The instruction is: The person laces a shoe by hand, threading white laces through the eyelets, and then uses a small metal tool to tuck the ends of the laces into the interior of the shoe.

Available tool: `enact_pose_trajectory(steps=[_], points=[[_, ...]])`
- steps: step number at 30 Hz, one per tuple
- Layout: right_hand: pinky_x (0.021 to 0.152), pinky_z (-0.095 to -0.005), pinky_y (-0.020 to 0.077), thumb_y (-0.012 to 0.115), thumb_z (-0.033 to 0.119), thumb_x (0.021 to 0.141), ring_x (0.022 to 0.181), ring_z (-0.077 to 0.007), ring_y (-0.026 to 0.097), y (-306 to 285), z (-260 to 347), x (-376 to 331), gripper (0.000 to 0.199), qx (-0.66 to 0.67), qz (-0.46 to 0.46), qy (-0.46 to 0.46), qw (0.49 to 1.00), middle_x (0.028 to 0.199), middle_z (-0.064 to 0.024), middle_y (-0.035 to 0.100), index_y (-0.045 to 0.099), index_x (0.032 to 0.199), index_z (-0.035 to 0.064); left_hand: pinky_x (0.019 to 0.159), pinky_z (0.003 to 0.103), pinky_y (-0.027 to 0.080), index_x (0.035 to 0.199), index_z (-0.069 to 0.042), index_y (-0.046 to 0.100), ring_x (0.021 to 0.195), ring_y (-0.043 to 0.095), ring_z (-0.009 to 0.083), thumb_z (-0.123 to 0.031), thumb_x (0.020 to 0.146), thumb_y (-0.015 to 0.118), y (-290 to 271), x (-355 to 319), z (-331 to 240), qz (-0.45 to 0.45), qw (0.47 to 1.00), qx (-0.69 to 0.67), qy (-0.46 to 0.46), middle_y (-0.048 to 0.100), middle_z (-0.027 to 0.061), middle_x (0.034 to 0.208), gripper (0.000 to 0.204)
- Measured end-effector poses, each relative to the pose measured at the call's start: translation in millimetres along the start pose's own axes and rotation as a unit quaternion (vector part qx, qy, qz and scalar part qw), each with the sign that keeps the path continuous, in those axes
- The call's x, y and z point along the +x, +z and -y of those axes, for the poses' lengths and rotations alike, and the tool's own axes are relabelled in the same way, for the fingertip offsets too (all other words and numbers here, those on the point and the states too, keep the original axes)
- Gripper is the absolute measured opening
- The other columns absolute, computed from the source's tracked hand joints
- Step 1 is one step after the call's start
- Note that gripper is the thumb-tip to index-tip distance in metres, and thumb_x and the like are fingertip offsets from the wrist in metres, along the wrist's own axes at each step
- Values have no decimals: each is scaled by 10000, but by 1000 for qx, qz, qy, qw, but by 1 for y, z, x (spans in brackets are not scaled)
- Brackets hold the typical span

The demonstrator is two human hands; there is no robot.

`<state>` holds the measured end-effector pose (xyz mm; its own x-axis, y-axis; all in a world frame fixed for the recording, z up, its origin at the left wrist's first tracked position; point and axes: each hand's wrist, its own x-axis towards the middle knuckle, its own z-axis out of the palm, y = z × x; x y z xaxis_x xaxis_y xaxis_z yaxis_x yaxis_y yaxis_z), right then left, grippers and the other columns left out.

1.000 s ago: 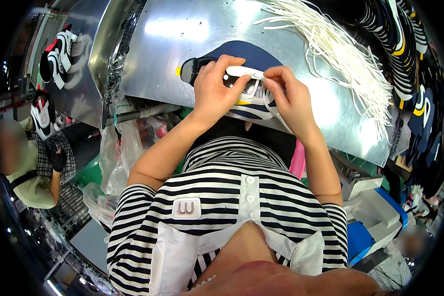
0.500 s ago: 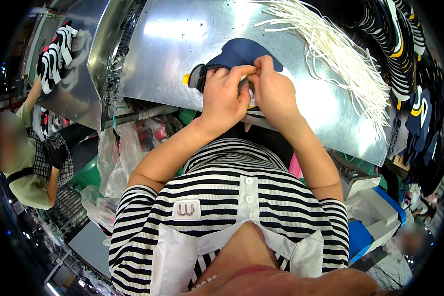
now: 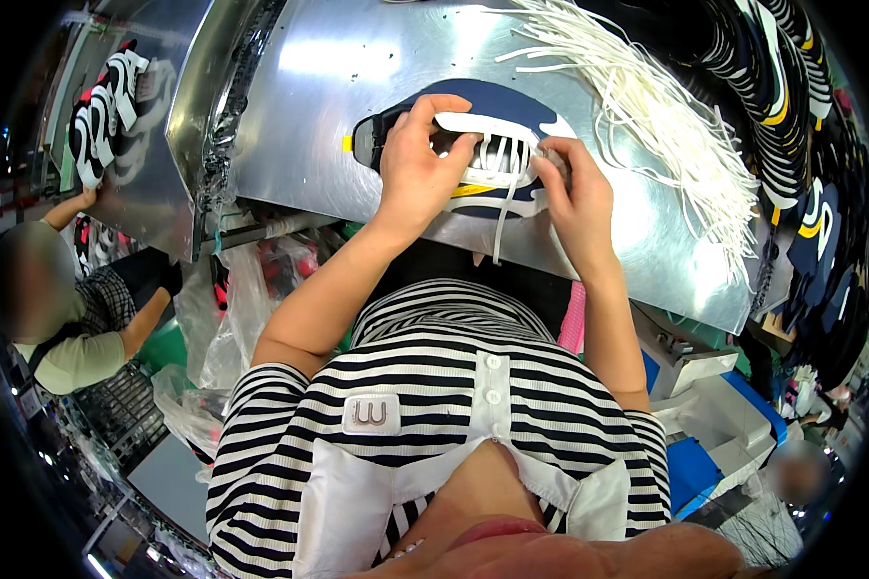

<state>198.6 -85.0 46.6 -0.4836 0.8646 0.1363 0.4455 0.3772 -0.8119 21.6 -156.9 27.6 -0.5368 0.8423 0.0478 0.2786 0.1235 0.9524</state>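
Observation:
A navy and white shoe upper point(image 3: 512, 111) lies flat on the shiny metal table point(image 3: 309, 106). My left hand point(image 3: 415, 174) presses down on its left part, fingers curled over the white eyelet strip. My right hand point(image 3: 574, 188) pinches a white shoelace point(image 3: 504, 207) at the upper's right side. The lace is threaded through several eyelets, and one end hangs over the table's near edge.
A heap of loose white laces point(image 3: 666, 116) spreads across the table's right part. Stacked navy and yellow shoe uppers point(image 3: 792, 87) line the far right. Another person point(image 3: 63, 309) works at the left, reaching toward black and white uppers point(image 3: 101, 106). Plastic bags point(image 3: 227, 309) hang below the table.
My hands were close together over the upper; they have moved apart. The laced eyelets now show between them, and a lace end hangs down over the table edge.

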Motion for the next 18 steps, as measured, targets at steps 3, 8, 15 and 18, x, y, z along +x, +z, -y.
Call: enact_pose_trajectory(steps=[3, 8, 15, 18], points=[[631, -352, 473, 601, 253, 938, 675, -293, 628, 14, -21, 12, 210, -101, -21, -4, 995, 798, -133, 658, 606, 1003, 54, 784, 234, 489, 1157, -32, 577, 816, 619, 95, 34, 848, 601, -17, 9, -10, 112, 964, -222, -90, 659, 62, 904, 317], [578, -320, 466, 676, 288, 896, 596, -213, 605, 13, -30, 16, 226, 97, -50, 23, 994, 700, -76, 640, 625, 953, 75, 866, 307, 469, 1197, 5, 554, 945, 608, 207, -96, 892, 618, -45, 4, -20, 144, 989, -33, 3, 642, 107, 1013, 328], [483, -253, 423, 777, 208, 783, 476, -135, 538, 30, -20, -16, 193, -91, -18, -54, 994, 584, -41, 587, 653, 830, 68, 788, 412, 451, 1058, -52, 615, 932, 587, 289, -161, 760, 757, -9, -17, -27, 110, 904, 331, 246, 637, 83, 998, 348], [487, -266, 435, 740, 153, 783, 486, -160, 559, 30, -14, -9, 130, 36, -8, 19, 999, 595, -52, 583, 641, 823, 79, 730, 393, 462, 979, -55, 629, 841, 590, 294, -136, 747, 757, -1, -6, -15, 88, 926, 293, 222, 642, 82, 918, 277]])
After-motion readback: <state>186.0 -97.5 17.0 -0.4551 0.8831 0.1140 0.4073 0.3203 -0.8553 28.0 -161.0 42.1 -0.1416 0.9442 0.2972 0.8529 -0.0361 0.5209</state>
